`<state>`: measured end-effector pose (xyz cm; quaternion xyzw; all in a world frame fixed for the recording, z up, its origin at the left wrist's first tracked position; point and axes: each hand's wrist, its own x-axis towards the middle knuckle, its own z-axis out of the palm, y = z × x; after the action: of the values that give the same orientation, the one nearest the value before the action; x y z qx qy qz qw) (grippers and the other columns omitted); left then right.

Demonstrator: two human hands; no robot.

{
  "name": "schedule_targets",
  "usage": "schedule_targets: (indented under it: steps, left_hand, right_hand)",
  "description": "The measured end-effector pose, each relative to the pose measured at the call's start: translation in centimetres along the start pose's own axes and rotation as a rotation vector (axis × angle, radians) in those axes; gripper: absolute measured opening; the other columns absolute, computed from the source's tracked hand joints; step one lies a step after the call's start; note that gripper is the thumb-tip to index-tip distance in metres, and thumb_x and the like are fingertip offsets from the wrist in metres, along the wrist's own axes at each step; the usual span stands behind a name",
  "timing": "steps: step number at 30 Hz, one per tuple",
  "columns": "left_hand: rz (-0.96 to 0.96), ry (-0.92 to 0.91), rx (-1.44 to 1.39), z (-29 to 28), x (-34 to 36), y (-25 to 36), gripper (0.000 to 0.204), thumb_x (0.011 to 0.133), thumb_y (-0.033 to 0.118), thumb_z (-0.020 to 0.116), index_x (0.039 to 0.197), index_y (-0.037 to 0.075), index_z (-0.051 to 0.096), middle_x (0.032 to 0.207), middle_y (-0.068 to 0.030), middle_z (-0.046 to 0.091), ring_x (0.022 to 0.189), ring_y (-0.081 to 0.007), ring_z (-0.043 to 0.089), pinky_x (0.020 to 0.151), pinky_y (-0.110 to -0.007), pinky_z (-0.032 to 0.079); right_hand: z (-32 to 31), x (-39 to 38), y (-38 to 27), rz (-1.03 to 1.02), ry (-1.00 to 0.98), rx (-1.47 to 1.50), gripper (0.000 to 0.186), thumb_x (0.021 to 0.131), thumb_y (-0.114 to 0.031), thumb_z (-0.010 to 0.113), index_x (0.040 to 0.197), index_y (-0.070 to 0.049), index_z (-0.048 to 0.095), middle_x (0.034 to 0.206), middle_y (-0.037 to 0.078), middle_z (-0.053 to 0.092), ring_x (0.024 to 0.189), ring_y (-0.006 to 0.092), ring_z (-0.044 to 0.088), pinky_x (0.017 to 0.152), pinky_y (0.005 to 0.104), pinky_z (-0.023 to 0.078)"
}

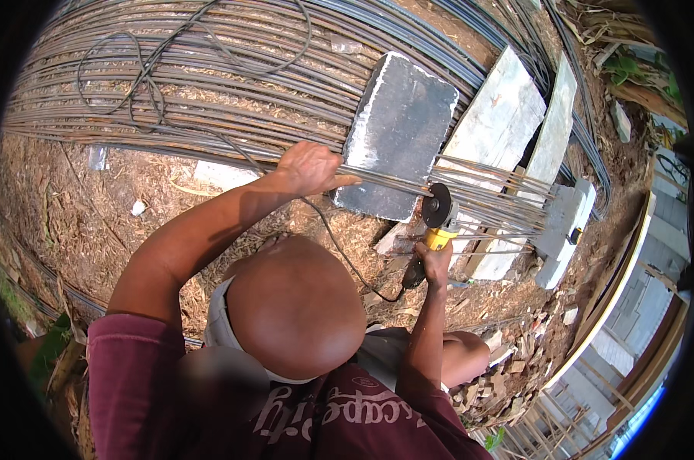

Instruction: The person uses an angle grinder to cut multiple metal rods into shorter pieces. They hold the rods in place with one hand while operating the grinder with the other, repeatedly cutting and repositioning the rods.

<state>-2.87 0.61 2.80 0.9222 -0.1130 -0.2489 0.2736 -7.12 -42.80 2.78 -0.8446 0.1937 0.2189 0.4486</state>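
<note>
My left hand [310,167] is closed round a few thin steel rods [385,179], pressing them down near the left edge of a dark slab [404,115] with worn white edges. These rods run across the slab's lower part toward the right. In my right hand [436,262] is a yellow and black angle grinder [440,236], gripped by its body. Its dark round disc [436,204] stands at the rods just past the slab's right edge. Whether the disc touches them I cannot tell. A black cord [339,257] trails from the grinder toward the left.
Many long steel bars [232,84] lie across the far side, with a looped black cable [144,73] over them. Right of the slab lie pale boards [500,115] and a grey block [565,226] at the rod ends. Rubble [515,368] covers ground near my right knee.
</note>
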Motion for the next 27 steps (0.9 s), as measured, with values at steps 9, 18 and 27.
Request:
schedule_targets:
  steps: [9,18,27]
  left_hand:
    - [0.011,0.027,0.017,-0.3,0.5,-0.5,0.083,0.103,0.079,0.047,0.102,0.002,0.08,0.075,-0.0228,0.074,0.08,-0.04,0.077,0.078,-0.053,0.062]
    - [-0.005,-0.011,0.007,-0.4,0.6,-0.5,0.084,0.102,0.08,0.048,0.103,0.002,0.08,0.075,-0.0238,0.074,0.079,-0.0405,0.077,0.076,-0.053,0.061]
    - [0.007,0.037,0.005,0.1,0.6,-0.7,0.083,0.101,0.08,0.049,0.104,0.003,0.081,0.074,-0.0231,0.074,0.077,-0.0405,0.077,0.074,-0.053,0.061]
  right_hand:
    - [0.7,0.5,-1.4,-0.034,-0.003,0.033,0.048,0.079,0.004,0.081,0.123,-0.002,0.061,0.098,0.003,0.069,0.081,0.0159,0.067,0.071,0.0321,0.056]
    - [0.5,0.9,-1.7,-0.027,0.017,-0.015,0.046,0.079,0.003,0.082,0.12,-0.002,0.063,0.096,0.003,0.069,0.08,0.0161,0.067,0.07,0.0315,0.056]
    - [0.6,0.9,-1.2,-0.057,-0.008,0.037,0.046,0.079,0.004,0.082,0.12,-0.004,0.062,0.096,0.002,0.068,0.08,0.0159,0.066,0.069,0.0324,0.056]
